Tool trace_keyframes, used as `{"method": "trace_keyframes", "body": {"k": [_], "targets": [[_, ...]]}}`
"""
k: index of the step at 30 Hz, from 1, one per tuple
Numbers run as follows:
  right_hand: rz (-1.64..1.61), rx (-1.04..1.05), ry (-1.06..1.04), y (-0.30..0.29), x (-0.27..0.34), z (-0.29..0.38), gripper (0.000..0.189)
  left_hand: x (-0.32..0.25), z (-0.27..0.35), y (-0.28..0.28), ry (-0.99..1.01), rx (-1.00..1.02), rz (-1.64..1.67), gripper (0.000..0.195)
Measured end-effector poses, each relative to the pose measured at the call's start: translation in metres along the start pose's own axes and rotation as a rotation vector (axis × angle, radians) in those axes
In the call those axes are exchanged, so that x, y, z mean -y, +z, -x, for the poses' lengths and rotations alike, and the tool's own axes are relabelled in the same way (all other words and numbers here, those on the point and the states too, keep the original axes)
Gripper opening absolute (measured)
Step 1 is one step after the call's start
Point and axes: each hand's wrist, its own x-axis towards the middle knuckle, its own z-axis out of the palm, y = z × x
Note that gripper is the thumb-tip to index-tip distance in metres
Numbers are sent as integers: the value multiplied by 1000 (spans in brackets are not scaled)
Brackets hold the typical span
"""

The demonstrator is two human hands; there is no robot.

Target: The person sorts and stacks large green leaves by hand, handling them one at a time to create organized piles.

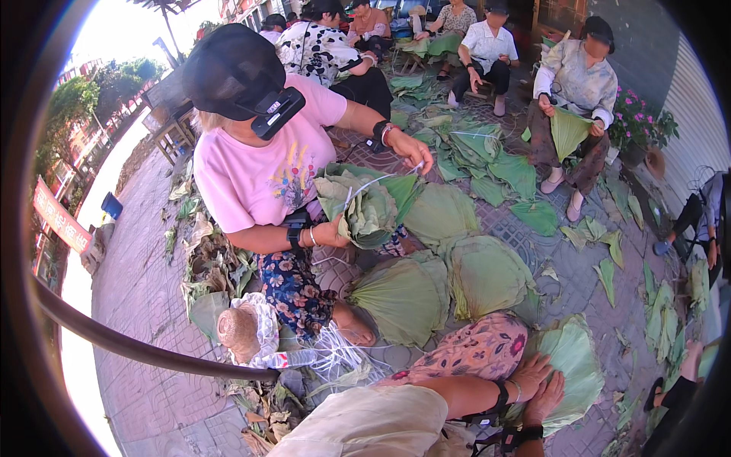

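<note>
Both my hands lie side by side on a stack of large green leaves [571, 365] by my right knee, at the lower right. My left hand [532, 376] rests with its fingers spread on the stack's near edge. Just beside it, my right hand [545, 400] presses on the same leaves. Fan-shaped stacks of leaves lie on the paving ahead of me: one [402, 294] near my knee, another [485, 274] to its right and a third [440, 214] beyond. White plastic strips [348, 357] lie in a tangle left of my patterned trouser leg.
A co-worker in a pink shirt [245, 177] sits close at the left, holding a tied leaf bundle [365, 211] and a white strip. A straw hat [239, 334] and a plastic bottle [294, 359] are near my leg. Several seated people and loose leaves [534, 217] are farther off.
</note>
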Motion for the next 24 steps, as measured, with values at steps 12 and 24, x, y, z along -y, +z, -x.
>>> {"method": "trace_keyframes", "body": {"k": [12, 24], "targets": [[-29, -73, -42, 1, -8, -4, 48, -14, -5, 0, 2, -7, -6, 44], [-29, -64, -40, 15, -8, -29, 52, -21, -59, -38, -21, -201, 742, 41]]}}
